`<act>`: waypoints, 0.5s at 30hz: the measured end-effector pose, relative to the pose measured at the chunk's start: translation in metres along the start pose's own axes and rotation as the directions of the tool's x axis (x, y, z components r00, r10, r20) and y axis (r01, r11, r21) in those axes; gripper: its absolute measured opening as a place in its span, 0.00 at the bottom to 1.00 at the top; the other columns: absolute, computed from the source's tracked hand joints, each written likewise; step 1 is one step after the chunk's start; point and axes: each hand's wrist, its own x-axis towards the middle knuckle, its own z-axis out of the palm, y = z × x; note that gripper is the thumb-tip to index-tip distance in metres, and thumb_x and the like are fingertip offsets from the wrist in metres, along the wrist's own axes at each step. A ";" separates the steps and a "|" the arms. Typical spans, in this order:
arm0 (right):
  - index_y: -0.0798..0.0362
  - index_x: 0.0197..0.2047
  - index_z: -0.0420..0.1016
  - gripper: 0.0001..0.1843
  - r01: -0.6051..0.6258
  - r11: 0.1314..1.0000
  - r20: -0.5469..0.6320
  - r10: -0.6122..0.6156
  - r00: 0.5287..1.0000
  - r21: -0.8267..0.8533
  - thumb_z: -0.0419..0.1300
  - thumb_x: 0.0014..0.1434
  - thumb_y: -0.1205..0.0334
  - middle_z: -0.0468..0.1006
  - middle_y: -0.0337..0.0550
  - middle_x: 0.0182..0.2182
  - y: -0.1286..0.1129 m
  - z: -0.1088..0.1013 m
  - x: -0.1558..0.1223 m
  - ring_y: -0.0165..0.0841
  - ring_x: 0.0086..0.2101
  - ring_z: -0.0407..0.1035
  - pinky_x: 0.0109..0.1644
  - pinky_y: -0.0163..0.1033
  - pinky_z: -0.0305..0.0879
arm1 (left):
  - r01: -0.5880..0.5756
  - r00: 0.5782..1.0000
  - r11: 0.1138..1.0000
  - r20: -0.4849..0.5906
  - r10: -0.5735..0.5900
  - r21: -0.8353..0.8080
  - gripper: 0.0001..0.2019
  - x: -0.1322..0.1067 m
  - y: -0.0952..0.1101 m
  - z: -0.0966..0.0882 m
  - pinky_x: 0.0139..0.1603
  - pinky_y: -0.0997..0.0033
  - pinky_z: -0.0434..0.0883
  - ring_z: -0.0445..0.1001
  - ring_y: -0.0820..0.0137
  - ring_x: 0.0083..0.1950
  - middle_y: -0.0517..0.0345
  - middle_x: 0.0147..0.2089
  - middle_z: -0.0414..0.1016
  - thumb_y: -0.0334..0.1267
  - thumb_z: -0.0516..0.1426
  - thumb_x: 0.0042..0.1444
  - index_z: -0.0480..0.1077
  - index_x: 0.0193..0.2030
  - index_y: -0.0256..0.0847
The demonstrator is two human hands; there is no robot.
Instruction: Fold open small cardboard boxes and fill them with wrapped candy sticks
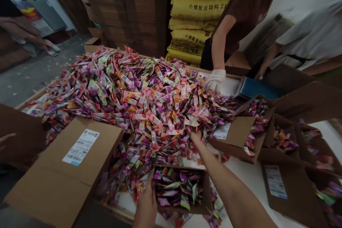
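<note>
A big heap of small shiny snack packets (152,96), mostly pink, purple, orange and green, covers much of the table. My left hand (146,201) grips the left wall of an open cardboard box (207,194) at the table's near edge. Inside that box lie many packets (177,188), largely purple and green. Beyond the box, my right hand (196,138) reaches into the near right side of the heap. Its fingers are hidden among the packets, so what they hold does not show.
A closed labelled carton (61,181) stands at the left. Several packet-filled boxes (237,126) crowd the right. Across the table, a co-worker's gloved hand (216,80) touches the heap; another person holds a blue tray (259,88). Yellow sacks (197,7) are stacked behind.
</note>
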 end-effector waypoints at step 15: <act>0.55 0.34 0.77 0.13 0.670 0.697 0.750 -0.293 0.593 -0.257 0.60 0.41 0.70 0.79 0.45 0.30 -0.081 -0.148 -0.149 0.37 0.31 0.71 0.36 0.39 0.65 | -0.070 0.997 0.990 -0.032 0.066 -0.122 0.24 0.001 0.070 0.037 0.55 0.59 0.68 0.74 0.58 0.53 0.37 0.52 0.74 0.33 0.45 0.60 0.58 0.63 0.28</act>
